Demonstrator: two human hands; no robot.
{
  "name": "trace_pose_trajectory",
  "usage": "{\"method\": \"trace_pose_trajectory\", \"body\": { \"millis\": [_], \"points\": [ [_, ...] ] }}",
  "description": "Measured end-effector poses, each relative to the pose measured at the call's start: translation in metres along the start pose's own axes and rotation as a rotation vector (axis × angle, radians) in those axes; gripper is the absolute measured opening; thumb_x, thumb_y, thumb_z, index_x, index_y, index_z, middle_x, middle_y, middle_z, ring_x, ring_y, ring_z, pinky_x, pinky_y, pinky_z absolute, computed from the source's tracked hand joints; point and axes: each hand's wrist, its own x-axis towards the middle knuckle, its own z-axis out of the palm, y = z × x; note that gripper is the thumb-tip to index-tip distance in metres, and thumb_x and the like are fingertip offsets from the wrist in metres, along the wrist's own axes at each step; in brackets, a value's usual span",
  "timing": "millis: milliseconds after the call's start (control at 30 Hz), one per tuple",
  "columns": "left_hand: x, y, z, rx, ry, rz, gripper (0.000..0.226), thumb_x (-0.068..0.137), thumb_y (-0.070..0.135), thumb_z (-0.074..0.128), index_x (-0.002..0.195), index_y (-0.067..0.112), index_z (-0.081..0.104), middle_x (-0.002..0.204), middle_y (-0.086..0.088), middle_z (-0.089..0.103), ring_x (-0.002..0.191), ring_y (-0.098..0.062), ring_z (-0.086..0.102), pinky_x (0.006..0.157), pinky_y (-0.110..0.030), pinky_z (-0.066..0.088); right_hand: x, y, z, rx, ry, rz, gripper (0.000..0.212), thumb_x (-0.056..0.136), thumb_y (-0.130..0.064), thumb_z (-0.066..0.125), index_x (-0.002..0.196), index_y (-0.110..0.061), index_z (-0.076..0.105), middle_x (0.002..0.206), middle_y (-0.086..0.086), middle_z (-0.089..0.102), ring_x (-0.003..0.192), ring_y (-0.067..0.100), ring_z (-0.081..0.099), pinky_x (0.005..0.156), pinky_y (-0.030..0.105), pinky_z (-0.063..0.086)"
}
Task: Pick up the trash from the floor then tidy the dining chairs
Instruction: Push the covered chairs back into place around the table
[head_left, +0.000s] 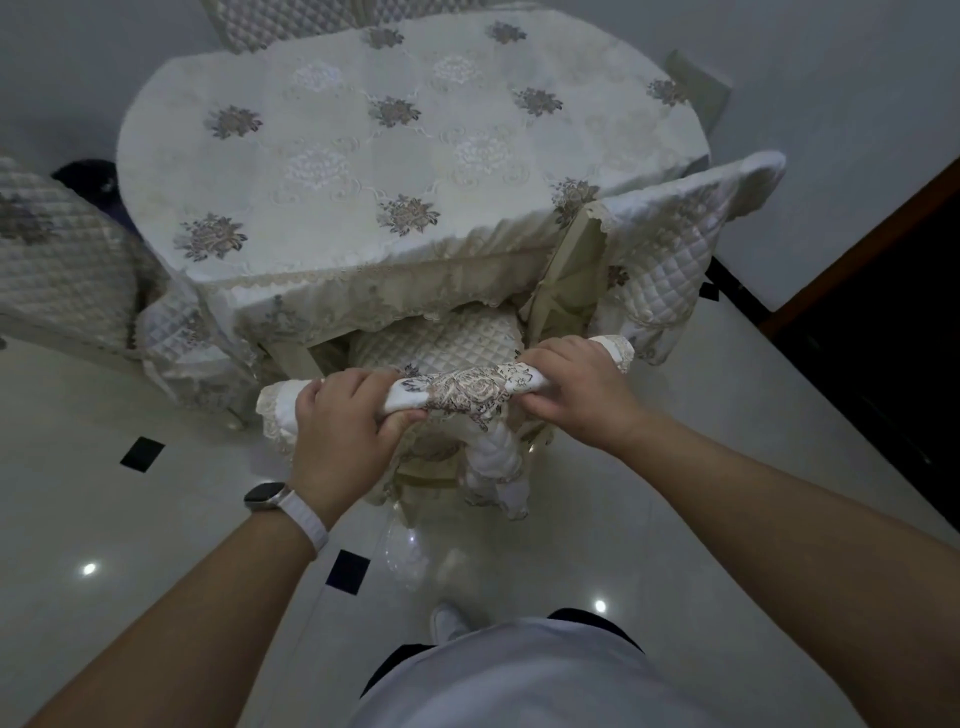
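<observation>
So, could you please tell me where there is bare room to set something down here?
The tablecloth shows nothing on it. The floor tiles left of the held chair, this side of the left chair, are bare too. Crowded: the table's near edge, where left hand and right hand grip that chair and the right chair crowds in.

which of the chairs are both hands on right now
The near chair in front of the person: the left hand and right hand both grip its covered top rail. The left chair, right chair and far chair are untouched.
</observation>
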Motion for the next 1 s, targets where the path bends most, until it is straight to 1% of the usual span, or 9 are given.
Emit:
{"method": "trace_pose_trajectory", "body": {
  "millis": [133, 267, 500, 633, 733, 833, 1000],
  "points": [
    [0.010, -0.002, 0.006, 0.002, -0.014, -0.018, 0.056, 0.084, 0.064, 0.048, 0.113, 0.020, 0.065, 0.100, 0.001, 0.064, 0.097, -0.023, 0.058, 0.096, -0.054, 0.039, 0.011, 0.010, 0.003, -0.013, -0.013, -0.005, 0.045, 0.079, -0.051, 0.058, 0.103, -0.015, 0.069, 0.095, 0.001, 0.066, 0.083, 0.027, 0.060, 0.074, 0.044, 0.049],
    [0.026, -0.003, 0.011, 0.005, -0.027, -0.030, 0.056, 0.083, 0.064, 0.048, 0.114, 0.021, 0.066, 0.100, 0.002, 0.063, 0.097, -0.022, 0.056, 0.096, -0.051, 0.036, 0.028, 0.025, 0.007, -0.026, -0.004, -0.045, 0.046, 0.079, -0.051, 0.057, 0.104, -0.014, 0.069, 0.095, 0.003, 0.066, 0.084, 0.028, 0.060, 0.076, 0.041, 0.047],
    [0.070, -0.001, 0.025, 0.043, -0.050, -0.087, 0.055, 0.083, 0.063, 0.048, 0.113, 0.020, 0.066, 0.103, 0.001, 0.064, 0.099, -0.023, 0.056, 0.093, -0.049, 0.037, 0.075, 0.069, 0.013, -0.034, -0.031, -0.146, 0.047, 0.080, -0.054, 0.052, 0.102, -0.016, 0.069, 0.096, 0.002, 0.064, 0.087, 0.027, 0.059, 0.079, 0.035, 0.037],
    [0.097, 0.002, 0.030, 0.070, -0.038, -0.099, 0.053, 0.083, 0.060, 0.050, 0.112, 0.019, 0.066, 0.101, 0.000, 0.064, 0.095, -0.024, 0.058, 0.087, -0.046, 0.039, 0.104, 0.095, 0.015, -0.024, 0.016, -0.215, 0.046, 0.080, -0.055, 0.053, 0.101, -0.017, 0.069, 0.094, 0.003, 0.065, 0.084, 0.028, 0.061, 0.075, 0.037, 0.042],
    [0.116, 0.004, 0.035, 0.116, -0.040, -0.096, 0.050, 0.084, 0.058, 0.053, 0.110, 0.017, 0.067, 0.100, -0.002, 0.065, 0.091, -0.026, 0.060, 0.082, -0.044, 0.043, 0.124, 0.111, 0.017, -0.020, 0.023, -0.254, 0.047, 0.080, -0.056, 0.051, 0.100, -0.018, 0.069, 0.092, 0.002, 0.064, 0.082, 0.027, 0.060, 0.073, 0.038, 0.043],
    [0.126, 0.007, 0.040, 0.146, -0.035, -0.129, 0.050, 0.084, 0.056, 0.052, 0.112, 0.018, 0.067, 0.102, -0.002, 0.066, 0.092, -0.025, 0.059, 0.082, -0.044, 0.044, 0.138, 0.126, 0.022, 0.012, 0.037, -0.277, 0.047, 0.081, -0.057, 0.052, 0.100, -0.019, 0.069, 0.092, 0.001, 0.064, 0.083, 0.026, 0.058, 0.073, 0.037, 0.041],
    [0.138, 0.010, 0.047, 0.153, -0.086, -0.186, 0.051, 0.083, 0.056, 0.053, 0.114, 0.017, 0.066, 0.106, -0.003, 0.065, 0.095, -0.026, 0.060, 0.084, -0.044, 0.048, 0.156, 0.140, 0.030, 0.026, 0.021, -0.320, 0.049, 0.080, -0.060, 0.051, 0.099, -0.019, 0.071, 0.091, 0.001, 0.064, 0.082, 0.026, 0.059, 0.072, 0.036, 0.040]
  ]
}}
